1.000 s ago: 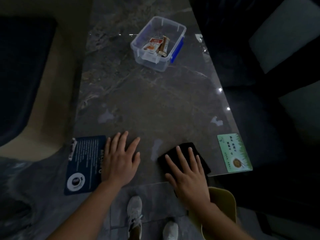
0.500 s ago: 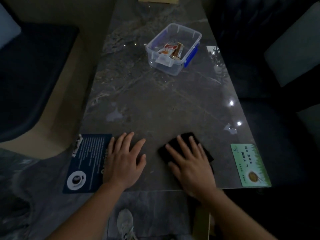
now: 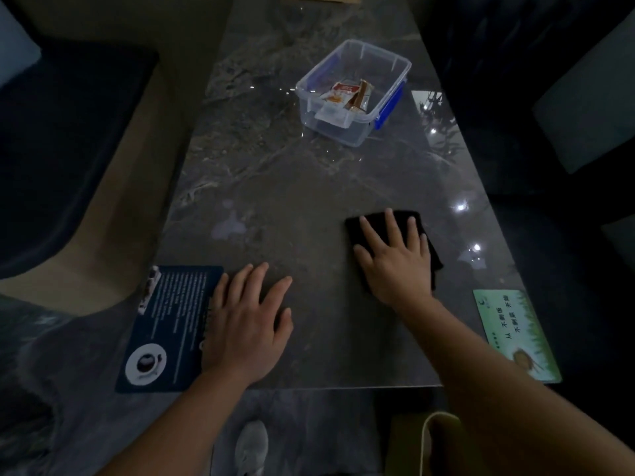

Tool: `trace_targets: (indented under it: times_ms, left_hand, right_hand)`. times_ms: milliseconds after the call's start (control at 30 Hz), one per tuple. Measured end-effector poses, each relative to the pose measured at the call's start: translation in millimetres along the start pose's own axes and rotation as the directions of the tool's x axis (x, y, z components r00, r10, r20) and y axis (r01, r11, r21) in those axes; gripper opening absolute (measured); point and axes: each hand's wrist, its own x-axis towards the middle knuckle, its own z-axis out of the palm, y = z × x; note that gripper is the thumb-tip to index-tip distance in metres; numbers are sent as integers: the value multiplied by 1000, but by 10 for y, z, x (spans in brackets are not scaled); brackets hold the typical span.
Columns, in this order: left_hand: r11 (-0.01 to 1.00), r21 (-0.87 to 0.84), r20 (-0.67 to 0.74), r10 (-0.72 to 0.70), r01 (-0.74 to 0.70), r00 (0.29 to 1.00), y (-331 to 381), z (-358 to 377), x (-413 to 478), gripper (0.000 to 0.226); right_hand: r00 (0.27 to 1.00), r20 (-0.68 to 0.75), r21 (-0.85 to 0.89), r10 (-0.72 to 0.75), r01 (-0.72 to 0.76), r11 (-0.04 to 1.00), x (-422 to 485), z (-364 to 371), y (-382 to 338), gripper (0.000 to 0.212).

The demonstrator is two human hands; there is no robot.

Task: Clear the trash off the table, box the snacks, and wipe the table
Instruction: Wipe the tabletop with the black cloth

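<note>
My right hand (image 3: 395, 255) lies flat, fingers spread, pressing a black cloth (image 3: 403, 218) onto the dark marble table (image 3: 292, 187) right of the middle. My left hand (image 3: 247, 317) rests palm down near the front edge, partly over a dark blue card (image 3: 171, 324). At the far side stands a clear plastic box (image 3: 395, 63) with blue latches, lid off, and snack packets (image 3: 347, 97) lie inside it.
A green card (image 3: 512, 331) lies at the table's front right corner. Dark seats flank the table on both sides. A yellowish bin rim (image 3: 429, 427) shows below the front edge, with a shoe (image 3: 251, 444) beside it on the floor.
My right hand has pushed the black cloth away from the front edge toward the table's middle right. My left hand stays put by the blue card.
</note>
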Motion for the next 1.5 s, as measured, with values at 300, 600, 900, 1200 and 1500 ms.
trace_targets:
  times_ms: [300, 600, 900, 1200, 1500]
  left_hand:
    - [999, -28, 18, -21, 21, 1000, 134, -71, 83, 53]
    - [984, 23, 45, 174, -176, 984, 953, 218, 906, 57]
    - [986, 21, 1, 168, -168, 986, 952, 241, 907, 57]
    - [989, 1, -42, 148, -148, 988, 958, 265, 919, 53]
    - [990, -9, -60, 139, -139, 989, 961, 257, 907, 50]
  right_hand:
    - [985, -59, -118, -163, 155, 981, -915, 214, 587, 54]
    - [997, -75, -124, 11, -20, 992, -1534, 285, 963, 59]
    - [968, -130, -26, 215, -220, 975, -810, 166, 785, 61]
    - [919, -76, 71, 386, -381, 922, 3, -191, 1183, 62]
    - [993, -120, -95, -11, 0, 996, 89, -69, 1235, 56]
